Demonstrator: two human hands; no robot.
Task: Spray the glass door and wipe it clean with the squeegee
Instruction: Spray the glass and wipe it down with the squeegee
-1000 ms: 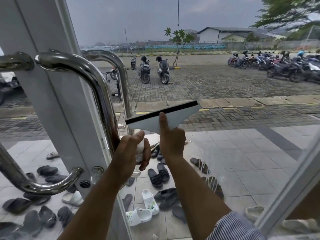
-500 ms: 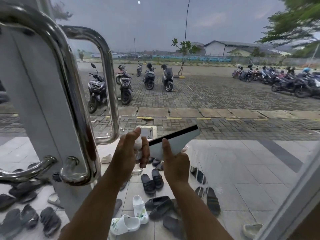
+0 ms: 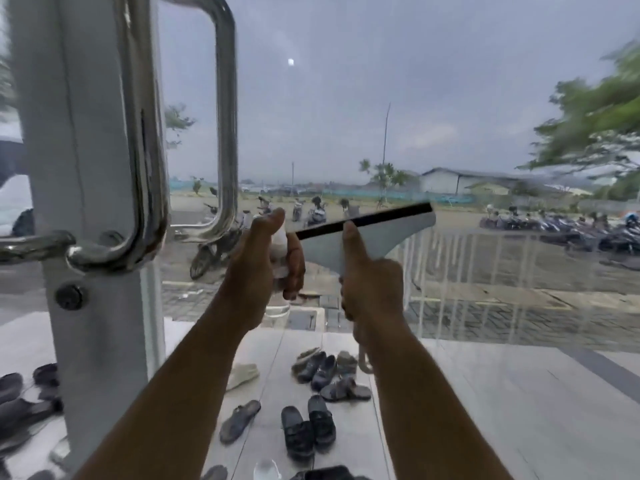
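The glass door fills the head view. My left hand grips a small clear spray bottle, thumb raised over its top, just right of the door handle. My right hand grips the handle of a pale grey squeegee, index finger stretched up along its back. Its black rubber blade runs tilted up to the right, close to the glass; contact cannot be told. Both hands are raised side by side at chest height in front of the pane.
A white door frame with chrome pull handles stands at the left. Through the glass lie several sandals on a tiled porch, a white railing, and parked motorbikes beyond.
My view has tilted upward and both hands have risen along the glass with the bottle and squeegee. The door handles have shifted left and up in view.
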